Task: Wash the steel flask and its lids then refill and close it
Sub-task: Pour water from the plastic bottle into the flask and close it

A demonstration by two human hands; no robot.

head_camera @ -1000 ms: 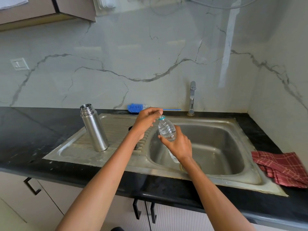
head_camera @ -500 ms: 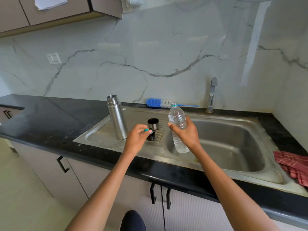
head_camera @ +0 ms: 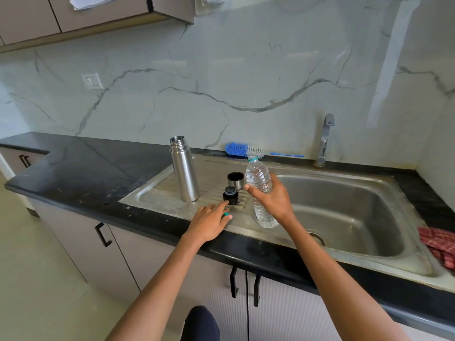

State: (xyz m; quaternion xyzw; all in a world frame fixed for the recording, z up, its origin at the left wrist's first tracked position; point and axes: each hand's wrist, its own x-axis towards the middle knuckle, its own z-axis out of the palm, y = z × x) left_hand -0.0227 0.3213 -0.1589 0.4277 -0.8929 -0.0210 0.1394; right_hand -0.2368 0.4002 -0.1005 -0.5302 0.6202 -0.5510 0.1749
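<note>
1. since the bottle point(head_camera: 261, 190) is uncapped and held upright over the sink's point(head_camera: 344, 183) left edge by the right hand point(head_camera: 272, 201), whose fingers wrap round its middle, a hard squeeze on the thin plastic could push water out of the neck before it is anywhere near the flask point(head_camera: 185, 169).
2. the flask stands open and upright on the drainboard point(head_camera: 152, 193), left of both lids and well apart from the bottle; its mouth is narrow, so a fast or off-centre pour would likely run down the steel and over the board.
3. the left hand point(head_camera: 211, 221) lies low at the near edge of the drainboard with a small teal cap point(head_camera: 226, 214) at its fingertips; i cannot tell whether it pinches the cap or has just let go. left so near the edge, the cap could roll off to the floor.
4. the black stopper point(head_camera: 230, 194) and steel cup lid point(head_camera: 235, 180) sit just beside that hand and the bottle; a careless sweep could knock either into the sink.
5. with no hand on the flask, a nudge from the bottle neck could tip it.
</note>
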